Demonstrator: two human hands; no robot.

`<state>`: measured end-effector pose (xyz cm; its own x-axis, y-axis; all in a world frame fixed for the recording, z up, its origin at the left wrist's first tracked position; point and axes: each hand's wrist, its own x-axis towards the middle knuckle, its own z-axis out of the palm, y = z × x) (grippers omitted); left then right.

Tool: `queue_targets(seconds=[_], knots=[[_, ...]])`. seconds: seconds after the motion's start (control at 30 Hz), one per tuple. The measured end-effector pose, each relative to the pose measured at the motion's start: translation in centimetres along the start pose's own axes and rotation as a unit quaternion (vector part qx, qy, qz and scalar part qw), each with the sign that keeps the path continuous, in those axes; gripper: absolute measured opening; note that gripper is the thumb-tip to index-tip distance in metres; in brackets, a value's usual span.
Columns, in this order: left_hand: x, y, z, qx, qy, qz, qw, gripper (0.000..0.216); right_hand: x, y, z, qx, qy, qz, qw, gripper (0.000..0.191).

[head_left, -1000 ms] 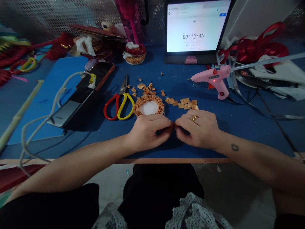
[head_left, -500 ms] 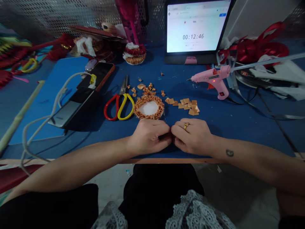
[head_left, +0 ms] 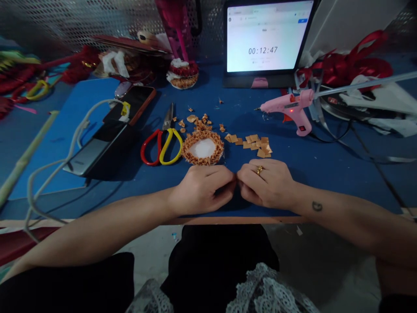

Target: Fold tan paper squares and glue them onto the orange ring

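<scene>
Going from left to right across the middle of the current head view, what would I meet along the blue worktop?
Long pale stick, dark grey slab-shaped device, metal scissors with red and yellow handles, round ruffled brown piece with a white centre, small flat gold-coloured squares, pink glue gun.

Just beyond the left hand (head_left: 206,188), a round brown ring (head_left: 219,148) looks rough and papery about its smooth white centre (head_left: 202,148); past the right hand (head_left: 269,183), gold-brown paper squares (head_left: 253,139) carry a faint sheen. Farther out I see a smooth pink plastic glue gun (head_left: 288,104) and glossy red ribbon (head_left: 342,65).
</scene>
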<state>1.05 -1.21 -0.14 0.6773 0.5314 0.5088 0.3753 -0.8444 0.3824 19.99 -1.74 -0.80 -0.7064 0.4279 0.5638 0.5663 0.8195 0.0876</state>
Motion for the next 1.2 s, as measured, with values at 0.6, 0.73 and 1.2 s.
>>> queue_targets(seconds=[0.6, 0.73, 1.2], knots=[[-0.1, 0.2, 0.0, -0.037, 0.001, 0.011, 0.999, 0.018, -0.1, -1.0, 0.0, 0.01, -0.003, 0.011, 1.0, 0.013], [-0.1, 0.2, 0.1, -0.029, 0.005, 0.016, 0.999, 0.02, -0.1, -1.2, -0.1, -0.001, -0.011, 0.012, 1.0, 0.014], [-0.3, 0.1, 0.3, -0.014, 0.037, 0.055, 0.998, 0.02, -0.1, -1.4, -0.4, 0.002, -0.003, 0.0, 1.0, 0.011]])
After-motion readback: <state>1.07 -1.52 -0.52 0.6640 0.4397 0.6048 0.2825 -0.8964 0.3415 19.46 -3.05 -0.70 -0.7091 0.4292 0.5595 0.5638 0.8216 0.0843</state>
